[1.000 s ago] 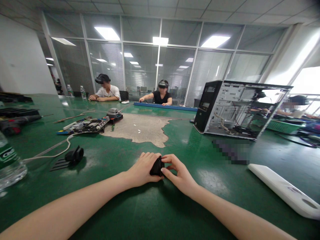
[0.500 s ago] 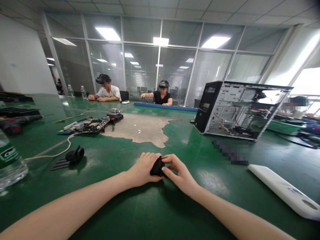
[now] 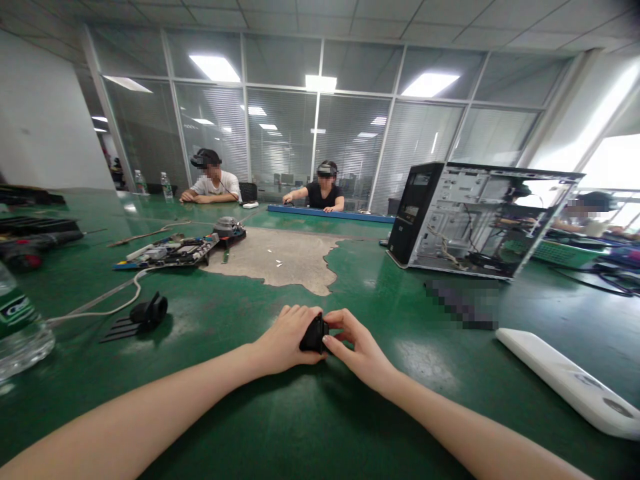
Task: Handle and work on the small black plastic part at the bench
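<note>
Just above the green tabletop, my left hand (image 3: 289, 335) wraps round a small black part (image 3: 313, 335) that looks like plastic. My right hand (image 3: 357, 345) pinches the same part from its right side, with thumb and fingertips at its edge. Much of the part is hidden behind my fingers, so I cannot make out its kind. Off to the left lies a black plastic piece (image 3: 149, 312) with a round collar and several flat prongs.
A circuit board (image 3: 173, 253) with a cooler (image 3: 229, 227) lies back left, near a white cable (image 3: 135, 293). A water bottle (image 3: 23, 320) stands left. An open computer case (image 3: 450, 220) and a white power bank-like block (image 3: 560, 377) are right. Two people sit opposite.
Both my hands and the black part stay almost exactly in place. Across the table, the person in black has lowered the raised hand slightly.
</note>
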{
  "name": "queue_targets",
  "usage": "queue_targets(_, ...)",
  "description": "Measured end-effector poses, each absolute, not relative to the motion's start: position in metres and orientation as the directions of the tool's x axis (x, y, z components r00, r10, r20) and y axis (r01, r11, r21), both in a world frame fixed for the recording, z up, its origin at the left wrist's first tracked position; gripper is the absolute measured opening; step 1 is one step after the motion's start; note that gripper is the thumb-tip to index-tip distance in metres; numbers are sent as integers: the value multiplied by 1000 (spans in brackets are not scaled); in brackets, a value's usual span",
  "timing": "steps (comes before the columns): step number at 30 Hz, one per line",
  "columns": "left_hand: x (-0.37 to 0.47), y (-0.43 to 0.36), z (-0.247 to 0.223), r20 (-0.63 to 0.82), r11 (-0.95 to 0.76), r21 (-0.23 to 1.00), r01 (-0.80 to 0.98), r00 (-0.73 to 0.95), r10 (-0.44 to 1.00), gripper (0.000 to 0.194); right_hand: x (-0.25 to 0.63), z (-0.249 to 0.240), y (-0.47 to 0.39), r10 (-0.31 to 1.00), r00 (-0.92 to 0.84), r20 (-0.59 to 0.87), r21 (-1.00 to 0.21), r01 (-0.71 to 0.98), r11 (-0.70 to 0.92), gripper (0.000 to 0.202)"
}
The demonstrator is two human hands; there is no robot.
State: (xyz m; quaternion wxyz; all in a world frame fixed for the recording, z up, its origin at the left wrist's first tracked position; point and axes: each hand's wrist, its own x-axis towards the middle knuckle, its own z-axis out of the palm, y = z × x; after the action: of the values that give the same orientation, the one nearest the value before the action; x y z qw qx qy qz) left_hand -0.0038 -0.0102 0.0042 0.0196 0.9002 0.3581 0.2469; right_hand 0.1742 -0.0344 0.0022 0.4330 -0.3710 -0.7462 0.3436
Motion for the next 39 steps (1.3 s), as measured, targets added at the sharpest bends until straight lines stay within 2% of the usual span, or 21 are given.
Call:
queue_targets(3,-3,-10,4,426,-740,220,635,620,659,58,174,0,-33,854,-336,396,-837,249,487,18)
queue_targets(8,-4,-9,4,420,-744,221,631,627,656,58,174,-4,-32,884,-367,291,-898,214,385,24)
queue_targets(15,-4,-10,5,424,-750,212,627,633,648,56,173,2,-35,832,-343,436,-823,222,523,20)
queue_targets(22,-4,-9,5,415,-746,209,632,634,653,58,173,0,-32,874,-387,294,-894,211,395,27)
queue_targets(28,-4,-10,3,417,-744,215,632,630,655,58,174,2,-34,845,-354,401,-840,226,494,18)
queue_targets(36,-5,-9,5,418,-747,213,630,632,652,59,174,-5,-31,876,-388,288,-901,202,385,24)
queue_targets(39,-5,-10,6,413,-749,215,627,636,651,57,174,-2,-34,851,-383,359,-870,194,454,24)
